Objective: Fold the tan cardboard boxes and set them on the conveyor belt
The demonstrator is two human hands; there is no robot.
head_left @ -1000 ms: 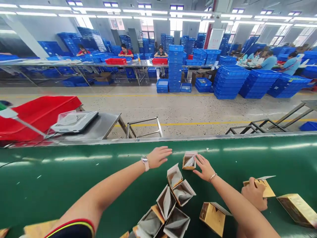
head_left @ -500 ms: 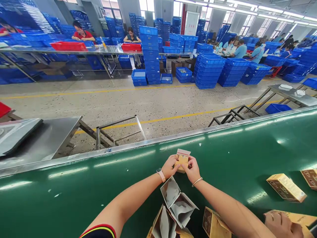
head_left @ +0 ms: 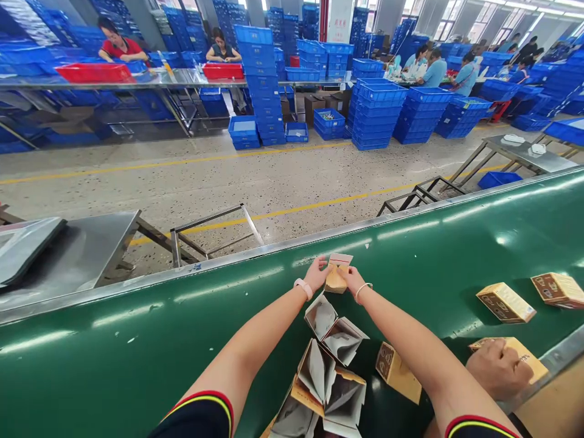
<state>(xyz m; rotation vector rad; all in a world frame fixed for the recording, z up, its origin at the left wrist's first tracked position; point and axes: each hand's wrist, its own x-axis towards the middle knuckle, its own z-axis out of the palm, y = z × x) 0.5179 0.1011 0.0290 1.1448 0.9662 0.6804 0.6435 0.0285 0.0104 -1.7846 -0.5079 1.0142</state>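
Carton (head_left: 336,281), yellow (white flap (head_left: 340,259) up, red-striped), sits between half-open left hand (head_left: 316,274) and right hand (head_left: 354,281) pinching it.

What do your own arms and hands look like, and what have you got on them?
My left sleeve and right sleeve are short and dark, edged in red with a yellow stripe. My left hand and right hand have no gloves. There's a pale pink band on my left wrist and a thin, pale bracelet on my right.

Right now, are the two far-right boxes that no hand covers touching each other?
Apart: the head view shows a strip of green belt between the left box and the right box.
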